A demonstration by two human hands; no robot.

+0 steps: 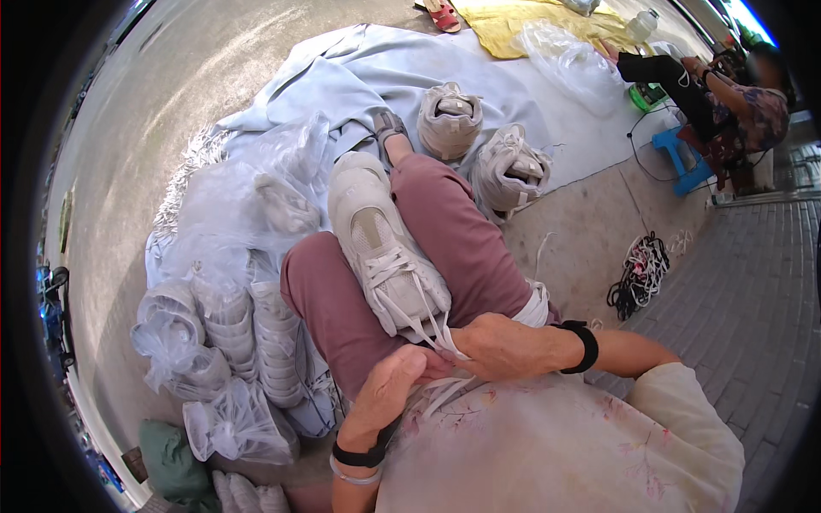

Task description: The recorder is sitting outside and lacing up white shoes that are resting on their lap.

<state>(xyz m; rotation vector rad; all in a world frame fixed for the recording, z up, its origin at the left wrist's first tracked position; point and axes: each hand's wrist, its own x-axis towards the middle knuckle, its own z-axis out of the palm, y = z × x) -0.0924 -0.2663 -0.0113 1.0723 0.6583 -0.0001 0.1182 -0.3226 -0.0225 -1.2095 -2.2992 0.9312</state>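
Note:
A white sneaker (382,248) lies on my lap, toe pointing away, across my mauve trousers (466,248). Its white laces (438,335) trail toward me. My right hand (505,346) pinches the laces at the shoe's near end; a black band sits on that wrist. My left hand (389,393) is closed on lace ends just below, fingers touching the right hand. It wears a black band and a clear bangle.
Two more white sneakers (450,120) (510,168) stand on a pale blue cloth (376,68) ahead. Bagged white shoes (231,333) are piled at my left. A bundle of laces (641,269) lies on the pavement at right. Another person (727,98) sits at the far right by a blue stool (680,154).

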